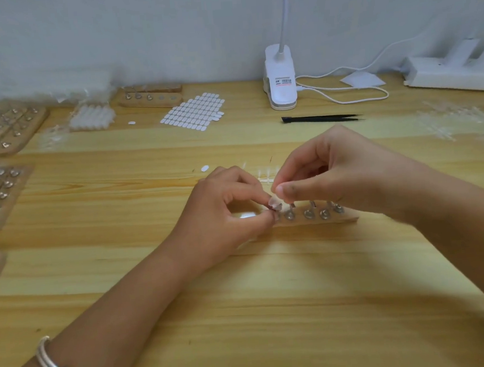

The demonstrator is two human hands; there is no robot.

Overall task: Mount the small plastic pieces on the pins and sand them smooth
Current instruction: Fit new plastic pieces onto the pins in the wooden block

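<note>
While both hands work at the left end of the wooden block (319, 221), the small clear plastic piece (275, 201) sits right btwn their fingertips, over the first pin in the row and not yet seated as far as I can judge. The left hand (225, 213) is curled, thumb and forefinger pinching low at the piece's near edge, or maybe at the pin top just under it; can't tell which from here. The right hand (335, 176) pinches the piece from above w/ thumb and forefinger, other fingers folded in. The remaining pins (308, 212) stand bare to the right, four or so, leaning a bit, w/ the right palm hanging just over them. The block lies flat on the table (244, 299), mid-table.

What could go wrong, IMO:
- The piece is tiny, clear and prob. slick. If the pinch slips while pressing down, it pops out and is hard to spot on the pale wood.
- Pressing off-centre could seat it crooked, so later sanding would wear it unevenly.
- The block looks light and nothing clamps it. A sideways push could tip or slide it.
- The right palm is close over the bare pins and could knock or bend them.

The tweezers (322, 118) lie well apart toward the wall, untouched, near a sheet of white stickers (194, 110).
</note>
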